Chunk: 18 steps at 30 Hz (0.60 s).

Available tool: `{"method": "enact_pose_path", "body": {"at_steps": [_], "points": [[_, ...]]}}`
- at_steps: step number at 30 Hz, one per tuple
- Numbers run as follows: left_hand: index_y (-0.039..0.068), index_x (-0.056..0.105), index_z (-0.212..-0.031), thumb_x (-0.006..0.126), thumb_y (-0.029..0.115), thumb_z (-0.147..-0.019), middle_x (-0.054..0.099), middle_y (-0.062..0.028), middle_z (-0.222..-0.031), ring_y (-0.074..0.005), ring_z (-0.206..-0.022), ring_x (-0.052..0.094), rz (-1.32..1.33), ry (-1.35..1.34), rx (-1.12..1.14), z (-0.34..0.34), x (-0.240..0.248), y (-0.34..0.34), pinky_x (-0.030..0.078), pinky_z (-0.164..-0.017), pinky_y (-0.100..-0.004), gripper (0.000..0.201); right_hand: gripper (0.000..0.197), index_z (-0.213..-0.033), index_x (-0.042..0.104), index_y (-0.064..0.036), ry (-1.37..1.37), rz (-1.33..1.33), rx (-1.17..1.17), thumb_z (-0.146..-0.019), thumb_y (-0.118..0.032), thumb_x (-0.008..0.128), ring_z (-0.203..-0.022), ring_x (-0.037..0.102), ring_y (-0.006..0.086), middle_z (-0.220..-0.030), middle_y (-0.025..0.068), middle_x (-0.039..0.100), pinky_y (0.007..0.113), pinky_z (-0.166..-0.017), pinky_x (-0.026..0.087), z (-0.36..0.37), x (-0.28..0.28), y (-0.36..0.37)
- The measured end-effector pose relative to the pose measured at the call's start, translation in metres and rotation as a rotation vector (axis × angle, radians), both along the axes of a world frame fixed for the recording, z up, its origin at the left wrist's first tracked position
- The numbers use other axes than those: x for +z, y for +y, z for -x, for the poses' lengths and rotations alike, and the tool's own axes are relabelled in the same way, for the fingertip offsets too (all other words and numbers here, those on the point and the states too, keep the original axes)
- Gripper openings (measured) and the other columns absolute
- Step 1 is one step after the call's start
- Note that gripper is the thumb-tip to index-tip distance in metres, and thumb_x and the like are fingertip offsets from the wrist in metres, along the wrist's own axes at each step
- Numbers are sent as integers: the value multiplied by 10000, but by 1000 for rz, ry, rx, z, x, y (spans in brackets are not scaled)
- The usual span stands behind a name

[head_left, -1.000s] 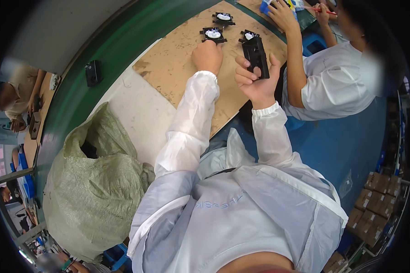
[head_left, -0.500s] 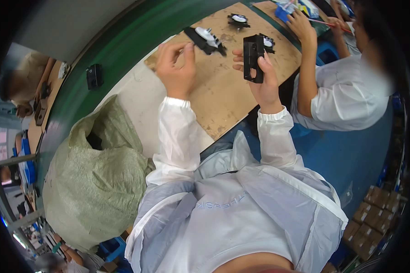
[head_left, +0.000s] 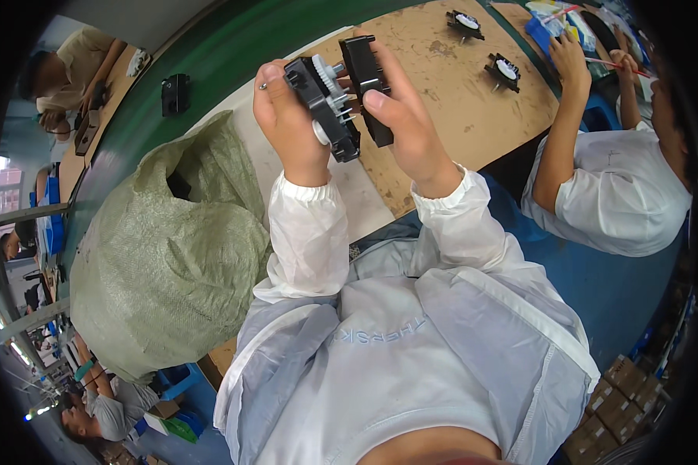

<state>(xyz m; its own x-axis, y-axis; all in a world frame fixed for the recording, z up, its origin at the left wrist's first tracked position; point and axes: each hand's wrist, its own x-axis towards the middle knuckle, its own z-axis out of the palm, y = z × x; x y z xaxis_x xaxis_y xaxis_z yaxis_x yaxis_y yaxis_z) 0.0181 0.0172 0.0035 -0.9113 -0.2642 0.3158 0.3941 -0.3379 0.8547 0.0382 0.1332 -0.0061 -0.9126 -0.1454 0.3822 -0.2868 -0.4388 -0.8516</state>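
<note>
My left hand (head_left: 291, 128) grips a black gear assembly (head_left: 326, 108) with white gears and thin metal pins facing right. A black plastic housing (head_left: 366, 87) is upright in my right hand (head_left: 411, 116), its thumb across the near face. The two parts are held side by side above the board, nearly meeting; whether they touch I cannot tell. Two similar black assemblies with white gears lie on the brown board, one farther back (head_left: 465, 25) and one nearer (head_left: 504, 72), both to the right of my hands.
A large green woven sack (head_left: 178, 271) stands to my left. Another black housing (head_left: 175, 94) rests on the green surface (head_left: 217, 74) beyond it. At the right, a co-worker's arm (head_left: 562, 132) reaches over the brown board's (head_left: 442, 116) far corner. Cardboard boxes (head_left: 620, 395) are stacked at lower right.
My left hand has taken up a gear assembly from the board. My right hand has moved left with the housing and turned it, bringing both parts close together. The view has shifted.
</note>
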Motion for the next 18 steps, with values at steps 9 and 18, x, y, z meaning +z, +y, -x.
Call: {"method": "enact_pose_path", "body": {"at_steps": [9,18], "points": [[75,507,-906,439,430,-1049,556,-18,-773,-94,-665,529,83,82,62,10,-12,-5,471,-630,-232,389,657,-1502,282,-14,-49,-59,-67,-923,-257,475,-1146,529,227,-1308,159,523,321,-977,397,-6,12,-9],[71,512,-897,436,379,-1057,540,-8,-777,-82,-645,474,60,88,74,8,-9,-6,427,-615,-217,355,609,-1474,327,-26,-96,-3,-22,-934,-275,458,-1092,563,188,-1278,122,566,285,-943,415,-6,12,-14]]}}
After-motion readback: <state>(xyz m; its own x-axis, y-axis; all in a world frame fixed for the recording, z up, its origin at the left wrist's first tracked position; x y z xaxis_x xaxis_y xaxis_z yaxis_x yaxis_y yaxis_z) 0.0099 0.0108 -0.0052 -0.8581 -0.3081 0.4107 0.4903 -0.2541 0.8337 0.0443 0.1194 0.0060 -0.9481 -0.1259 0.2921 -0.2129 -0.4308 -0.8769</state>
